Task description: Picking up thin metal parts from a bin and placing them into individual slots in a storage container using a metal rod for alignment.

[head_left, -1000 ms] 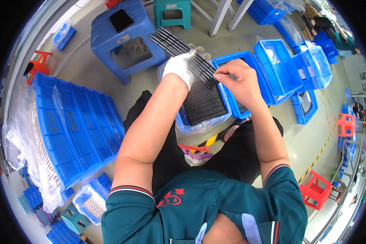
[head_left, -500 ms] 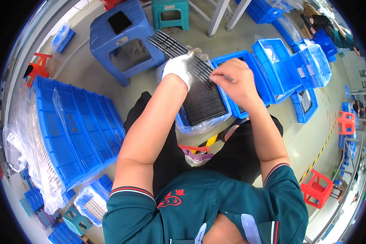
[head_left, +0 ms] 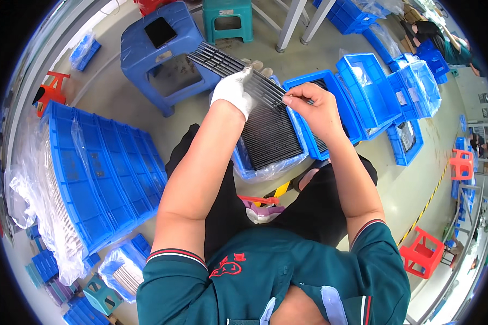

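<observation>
- The left grip (head_left: 233, 93), in a white glove, is closed around a bundle of dark rods (head_left: 217, 61).
- The right grip (head_left: 315, 111), bare, pinches at the rods' right end, thumb against forefinger; I cannot tell how many rods it catches.
- The rods slant from upper left to lower right, above the near box (head_left: 255, 173); their left end reaches past its far left corner, and their right end is above its right edge.
- Inside the near box, more dark rods lie side by side in a packed layer, with clear plastic spilling over its near edge.
- Just beside its right edge is the second box (head_left: 353, 118), also blue, with dark rods in it, partly hidden by the right hand and forearm.
- Farther right stands an open blue crate (head_left: 366, 81), tilted.
- Beyond the rods on the floor is the blue stool (head_left: 138, 46), with a flat black slab (head_left: 160, 32) near its seat's far edge.
- A green stool (head_left: 228, 13) is to its right.
- On the left is a row of large blue crates (head_left: 100, 168), partly covered in clear plastic.
</observation>
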`<state>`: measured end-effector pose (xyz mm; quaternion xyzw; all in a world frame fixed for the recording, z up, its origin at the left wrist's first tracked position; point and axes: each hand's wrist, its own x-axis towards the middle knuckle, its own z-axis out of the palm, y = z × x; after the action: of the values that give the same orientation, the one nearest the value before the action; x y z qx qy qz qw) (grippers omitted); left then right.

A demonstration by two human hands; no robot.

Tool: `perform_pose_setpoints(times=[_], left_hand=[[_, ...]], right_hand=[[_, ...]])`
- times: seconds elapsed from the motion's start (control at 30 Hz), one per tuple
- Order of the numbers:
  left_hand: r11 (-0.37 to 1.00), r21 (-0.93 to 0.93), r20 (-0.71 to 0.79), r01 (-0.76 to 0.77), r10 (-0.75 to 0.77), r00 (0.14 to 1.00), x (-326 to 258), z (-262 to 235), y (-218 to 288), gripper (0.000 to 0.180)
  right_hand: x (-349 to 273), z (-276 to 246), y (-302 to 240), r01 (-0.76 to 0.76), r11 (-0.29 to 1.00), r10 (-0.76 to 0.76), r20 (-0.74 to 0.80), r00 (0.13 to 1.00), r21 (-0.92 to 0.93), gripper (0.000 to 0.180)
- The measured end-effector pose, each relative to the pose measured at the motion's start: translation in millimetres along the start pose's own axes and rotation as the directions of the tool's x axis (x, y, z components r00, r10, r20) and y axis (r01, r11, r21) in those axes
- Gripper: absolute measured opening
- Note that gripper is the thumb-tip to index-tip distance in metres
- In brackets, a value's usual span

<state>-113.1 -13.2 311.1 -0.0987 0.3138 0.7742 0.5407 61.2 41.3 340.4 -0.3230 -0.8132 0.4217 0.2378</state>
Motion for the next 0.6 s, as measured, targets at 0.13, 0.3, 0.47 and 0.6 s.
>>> perform_pose_setpoints(times=[0.13,0.3,0.47,0.6], left_hand=[[1.0,-0.011,0.012,0.001,-0.001,1.0,-3,2,1,0.01],[0.998,-0.051,0.1,0.032,-0.027,0.995,-8,3,2,0.013],[1.0,-0.024,0.169,0.007,-0.003,0.986,-10,1,5,0.015],[0.999,-0.043,0.213,0.023,-0.013,0.977,-9,5,5,0.017]], right_hand=[[1,0,2,-0.002,0.997,0.004,-0.02,1.0,0.082,0.016],[-3,-2,-1,-0.075,0.984,0.075,0.007,0.997,0.16,0.017],[-2,-4,-4,-0.089,0.988,0.082,0.062,0.995,0.125,0.014],[-2,-7,-8,0.068,0.996,-0.071,0.055,0.996,0.058,0.014]])
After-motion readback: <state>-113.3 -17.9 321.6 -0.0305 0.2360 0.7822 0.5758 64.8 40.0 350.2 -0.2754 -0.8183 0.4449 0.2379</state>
